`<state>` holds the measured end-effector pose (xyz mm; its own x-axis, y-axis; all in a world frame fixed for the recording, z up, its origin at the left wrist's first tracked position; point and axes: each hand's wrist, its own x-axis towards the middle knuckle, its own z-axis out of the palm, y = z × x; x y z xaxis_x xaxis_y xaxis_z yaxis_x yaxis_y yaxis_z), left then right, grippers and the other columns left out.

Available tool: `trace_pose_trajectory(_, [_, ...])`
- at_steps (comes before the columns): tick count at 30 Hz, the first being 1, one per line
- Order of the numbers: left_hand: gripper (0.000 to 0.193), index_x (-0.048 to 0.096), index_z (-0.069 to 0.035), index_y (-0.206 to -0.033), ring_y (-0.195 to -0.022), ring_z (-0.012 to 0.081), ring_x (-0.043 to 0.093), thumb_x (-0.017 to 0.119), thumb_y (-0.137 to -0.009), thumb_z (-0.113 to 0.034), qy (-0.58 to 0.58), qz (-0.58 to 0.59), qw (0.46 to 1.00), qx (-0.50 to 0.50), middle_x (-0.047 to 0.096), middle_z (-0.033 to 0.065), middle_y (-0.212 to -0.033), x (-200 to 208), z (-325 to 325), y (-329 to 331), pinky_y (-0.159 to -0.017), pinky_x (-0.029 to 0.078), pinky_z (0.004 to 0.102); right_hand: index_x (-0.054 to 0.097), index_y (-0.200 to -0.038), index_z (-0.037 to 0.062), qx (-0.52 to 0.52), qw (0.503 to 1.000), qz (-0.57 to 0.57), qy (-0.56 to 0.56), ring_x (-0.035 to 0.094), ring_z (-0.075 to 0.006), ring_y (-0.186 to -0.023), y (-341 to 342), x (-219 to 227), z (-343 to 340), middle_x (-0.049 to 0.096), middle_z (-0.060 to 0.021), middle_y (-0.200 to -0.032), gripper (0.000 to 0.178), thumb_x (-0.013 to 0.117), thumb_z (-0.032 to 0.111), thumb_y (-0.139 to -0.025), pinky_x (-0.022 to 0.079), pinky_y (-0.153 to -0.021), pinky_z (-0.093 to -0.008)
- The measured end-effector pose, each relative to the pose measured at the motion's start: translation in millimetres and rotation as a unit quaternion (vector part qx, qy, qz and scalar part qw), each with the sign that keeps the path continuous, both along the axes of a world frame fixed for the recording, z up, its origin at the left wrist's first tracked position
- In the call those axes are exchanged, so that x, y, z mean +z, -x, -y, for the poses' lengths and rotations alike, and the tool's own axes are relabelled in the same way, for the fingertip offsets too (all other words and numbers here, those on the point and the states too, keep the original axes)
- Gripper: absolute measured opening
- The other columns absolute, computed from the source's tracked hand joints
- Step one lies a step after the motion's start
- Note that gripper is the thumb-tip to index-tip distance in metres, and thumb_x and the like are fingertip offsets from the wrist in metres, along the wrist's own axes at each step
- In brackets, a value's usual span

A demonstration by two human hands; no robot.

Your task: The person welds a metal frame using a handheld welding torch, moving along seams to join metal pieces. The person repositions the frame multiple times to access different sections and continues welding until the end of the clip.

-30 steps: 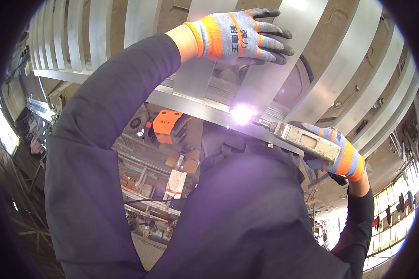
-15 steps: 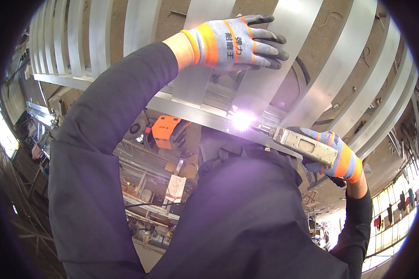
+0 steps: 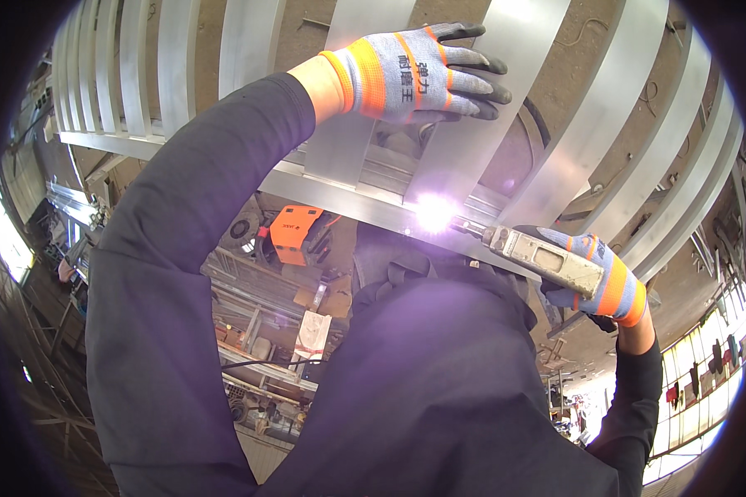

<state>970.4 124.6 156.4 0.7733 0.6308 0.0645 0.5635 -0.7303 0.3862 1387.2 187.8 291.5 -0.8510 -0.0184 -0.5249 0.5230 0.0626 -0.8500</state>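
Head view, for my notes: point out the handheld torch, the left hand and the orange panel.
Handheld torch (image 3: 547, 259), head view: its pale body.
Left hand (image 3: 413, 79), head view: back of the glove.
Orange panel (image 3: 295, 227), head view: its upper part.

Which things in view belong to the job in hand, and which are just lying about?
In the job:
handheld tool, gripped by the right hand
bright glow at its tip
slatted metal frame
left hand, open, over the slats; contact unclear

Apparently lying about:
orange-topped machine; any link to the tool isn't visible
pale block
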Motion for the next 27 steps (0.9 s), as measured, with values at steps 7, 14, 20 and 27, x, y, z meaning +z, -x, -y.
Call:
trace_pose_trajectory(7, [0.046, 0.074, -0.035, -0.161, -0.174, 0.0221, 0.049, 0.071, -0.115, -0.042, -0.012, 0.004, 1.0, 0.008, 0.059, -0.0104, -0.183, 2.3, 0.7, -0.9, -0.148, 0.033, 0.0612, 0.07, -0.16, -0.0032, -0.007, 0.998, 0.042, 0.044, 0.076, -0.0369, -0.09, -7.0, -0.6, -2.0, 0.083, -0.0171, -0.112, 0.079, 0.086, 0.002, -0.083, 0.063, -0.089, -0.0398])
trace_pose_trajectory(14, [0.048, 0.072, -0.034, -0.163, -0.172, 0.0219, 0.05, 0.071, -0.116, -0.04, -0.015, 0.007, 1.0, 0.01, 0.061, -0.0094, -0.18, 2.5, 1.3, -0.8, -0.149, 0.031, 0.0609, 0.067, -0.16, -0.0063, -0.012, 0.995, 0.075, 0.064, 0.077, -0.0414, -0.092, -9.7, 2.1, -3.8, 0.082, -0.0192, -0.109, 0.082, 0.088, 0.005, -0.081, 0.063, -0.091, -0.0395])
trace_pose_trajectory(20, [0.051, 0.07, -0.035, -0.165, -0.172, 0.0219, 0.051, 0.073, -0.114, -0.039, -0.02, 0.023, 0.999, 0.013, 0.062, -0.0091, -0.179, -4.5, 2.5, -1.2, -0.151, 0.029, 0.0601, 0.07, -0.16, -0.0033, -0.01, 0.996, 0.064, 0.059, 0.074, -0.0361, -0.083, -8.0, 7.3, -5.3, 0.081, -0.0164, -0.103, 0.073, 0.081, 0.0, -0.087, 0.062, -0.085, -0.0404])
trace_pose_trajectory(27, [0.059, 0.065, -0.035, -0.169, -0.174, 0.0214, 0.048, 0.076, -0.111, -0.036, -0.03, 0.011, 0.999, 0.01, 0.057, -0.0087, -0.182, -8.4, 2.7, -1.2, -0.152, 0.028, 0.0585, 0.07, -0.161, -0.0009, 0.002, 0.999, 0.044, 0.014, 0.076, -0.0389, -0.085, -10.8, 8.9, -3.1, 0.083, -0.0175, -0.106, 0.076, 0.086, 0.003, -0.087, 0.062, -0.085, -0.0411])
